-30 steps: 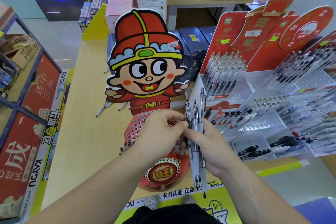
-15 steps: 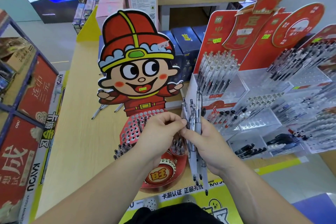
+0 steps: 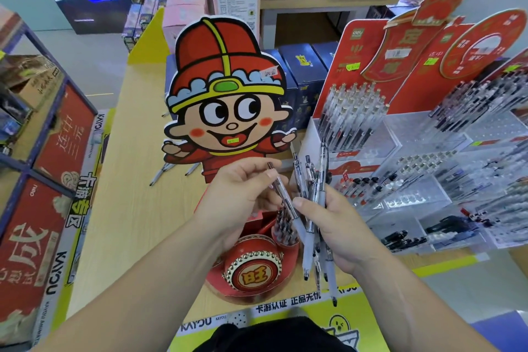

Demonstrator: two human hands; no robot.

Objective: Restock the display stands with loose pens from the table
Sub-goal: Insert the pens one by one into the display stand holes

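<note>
At the centre of the frame a single pen (image 3: 281, 191) is pinched near its upper end between the curled fingers and thumb of the left hand (image 3: 240, 200). It is tilted so that its lower part runs down to the right, where it is met by the thumb of the right hand (image 3: 340, 228). A bundle of pens (image 3: 311, 194) is gripped by the right hand, whose fingers are wrapped round it; the clicker ends are fanned upward and the tips are pointed down toward the lower edge of the frame. Whether the single pen is also caught in the right hand's grip cannot be told. Just below the hands the red drum-shaped base (image 3: 251, 268) of the cartoon display stand (image 3: 225, 111) is seen, with a cup of pens (image 3: 285, 227) set at its upper right. At the right of the frame a clear tiered display stand (image 3: 423, 128) is partly filled with pens, beneath red header cards (image 3: 400, 51). At centre left, loose pens (image 3: 161, 176) are seen lying on the wooden table (image 3: 123, 180), partly hidden behind the cartoon stand.
</note>
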